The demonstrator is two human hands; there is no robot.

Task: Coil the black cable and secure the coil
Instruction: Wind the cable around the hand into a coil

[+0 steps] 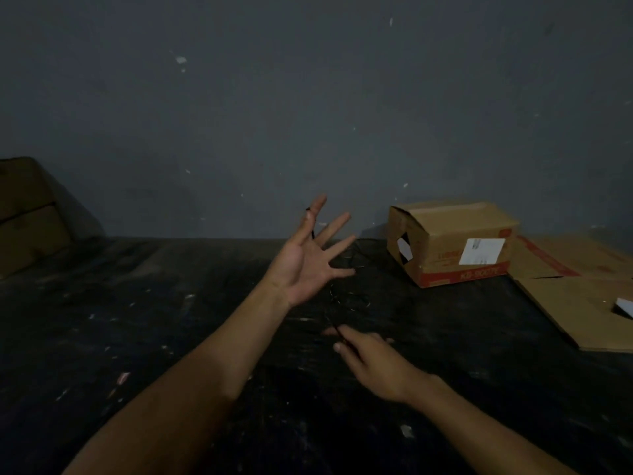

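The thin black cable [342,298] lies in loose, hard-to-see loops on the dark table [137,320], between my two hands. My left hand [301,265] is raised with palm up and fingers spread. Its thumb pins one end of the cable against the index finger, and the cable runs down behind the palm. Lower and nearer to me, my right hand [373,361] rests palm down, with the cable pinched between its fingertips. The light is dim, so most of the cable's path is hard to make out.
A taped cardboard box [445,241] with a white label stands at the back right, against the grey wall. Flattened cardboard [582,303] lies at the right edge. Stacked boxes [27,214] sit at the far left.
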